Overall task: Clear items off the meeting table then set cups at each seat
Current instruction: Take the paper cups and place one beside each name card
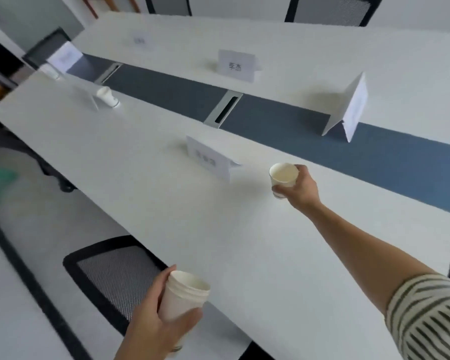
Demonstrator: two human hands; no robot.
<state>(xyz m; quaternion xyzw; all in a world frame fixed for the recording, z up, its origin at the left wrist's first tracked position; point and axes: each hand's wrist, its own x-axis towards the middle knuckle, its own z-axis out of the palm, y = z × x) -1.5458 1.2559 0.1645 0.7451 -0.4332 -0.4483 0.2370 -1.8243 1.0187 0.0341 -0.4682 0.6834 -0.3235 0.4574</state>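
Two hands, both grasping. Right hand (300,187) stretched out over the table (166,203), fingers curled round a single upright cup (283,175) just right of the near card (211,158) and close to the blue-grey strip (374,157); cup base on or just over the top, contact unclear. Left hand (153,315) at the near edge, right of a mesh chair (109,279), wrapped round a tilted stack (185,294) of cups; far cup (107,96) standing at far left, just beside a far card (89,98).
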